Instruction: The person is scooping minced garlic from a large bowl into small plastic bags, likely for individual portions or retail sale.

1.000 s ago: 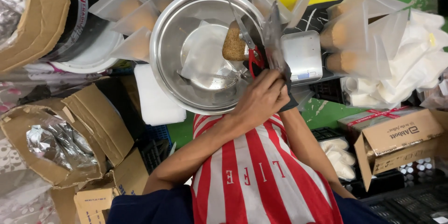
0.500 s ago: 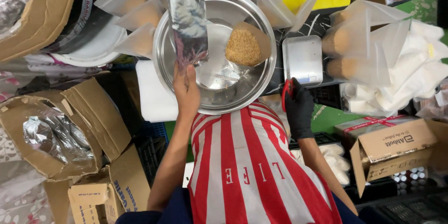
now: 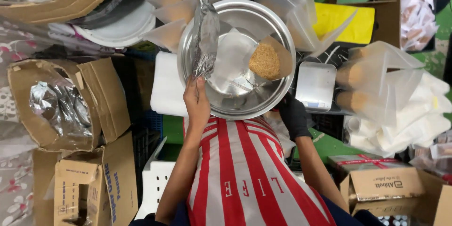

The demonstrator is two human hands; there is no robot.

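Pinched between thumb and fingers, the crinkled silver foil pouch (image 3: pixel 204 37) stands up in the bare left hand (image 3: pixel 197 103), at about 10 o'clock over the wide round steel bowl (image 3: pixel 278 23); a second ago both hands met at the bowl's near rim, and the pouch has since swung from the right side across to the left. The black-gloved right hand (image 3: pixel 294 115) has dropped away to 5 o'clock of the bowl, its grip seemingly released and empty, though the fingers are partly hidden. Inside the bowl a clear bag of tan grain (image 3: pixel 267 60) lies at 2 o'clock. A small white scale (image 3: pixel 314 84) sits just beside the bowl at 3 o'clock, on a desk crowded with clear filled bags (image 3: pixel 376 84) and open brown cardboard cartons (image 3: pixel 66 99).
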